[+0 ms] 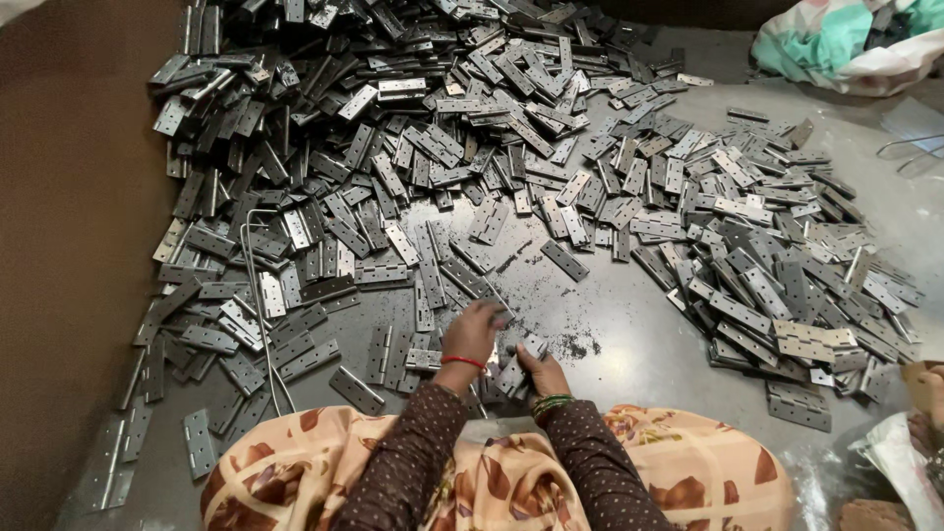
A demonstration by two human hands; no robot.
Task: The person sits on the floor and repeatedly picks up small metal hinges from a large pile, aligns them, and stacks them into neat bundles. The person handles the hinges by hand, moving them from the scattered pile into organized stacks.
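Grey floor [629, 344] is heaped w/ metal hinges [472, 147] from the brown wall [69, 246] at left across to the right. A bent wire [258, 295] lies at left-centre. Left hand [474, 332] grip pinches a hinge [499, 317]; right hand [539, 372], just beside, has its grip closed on a small stack of hinges [513, 372]. Crumpled cloth [846, 39] far right.

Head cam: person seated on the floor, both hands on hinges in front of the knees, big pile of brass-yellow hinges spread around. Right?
Wrong on colour only. The head view shows the hinge pile is grey steel, not brass-yellow. The rest holds: left hand and right hand are on hinges by the knees.
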